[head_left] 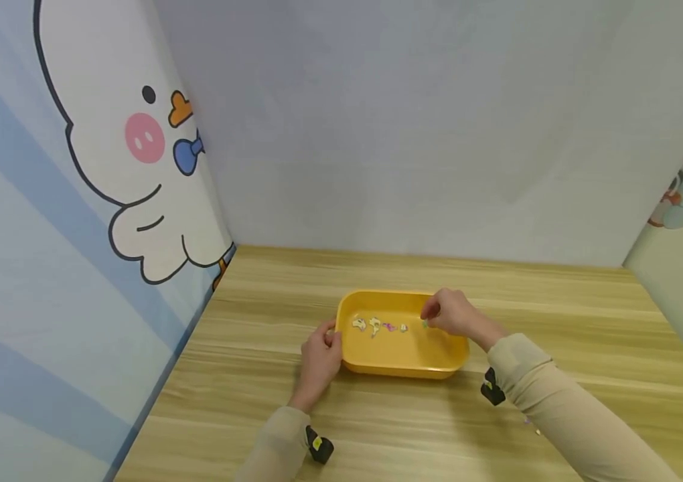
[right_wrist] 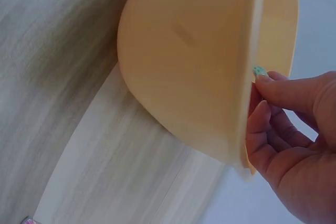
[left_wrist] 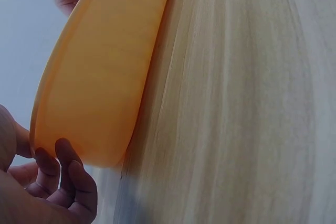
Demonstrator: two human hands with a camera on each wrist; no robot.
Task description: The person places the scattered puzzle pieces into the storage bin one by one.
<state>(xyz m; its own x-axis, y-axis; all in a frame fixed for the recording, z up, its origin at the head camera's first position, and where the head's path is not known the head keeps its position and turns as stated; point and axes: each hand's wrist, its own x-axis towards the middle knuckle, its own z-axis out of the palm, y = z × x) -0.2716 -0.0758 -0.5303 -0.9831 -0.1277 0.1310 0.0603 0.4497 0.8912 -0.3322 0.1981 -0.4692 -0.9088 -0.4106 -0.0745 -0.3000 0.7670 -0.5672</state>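
Observation:
A yellow plastic tray [head_left: 398,369] with raised walls stands on the wooden table. At its left end my left hand [head_left: 320,353] grips the wall, thumb by the rim and curled fingers against the outside, as the left wrist view shows. My right hand [head_left: 452,313] reaches over the tray's right part. Between thumb and forefinger it pinches a small green piece [right_wrist: 259,71], mostly covered by the fingertips. Inside the tray, a row of small flat pieces lies on the floor: two whitish ones, the left piece [head_left: 359,324] and its neighbour [head_left: 375,326], a purple piece [head_left: 389,327], and a smaller pale piece [head_left: 404,328].
A few tiny bits [head_left: 537,432] lie on the table [head_left: 245,402] beside my right forearm. A grey wall [head_left: 414,134] rises behind the table, and a wall with a cartoon duck [head_left: 130,140] borders the left side.

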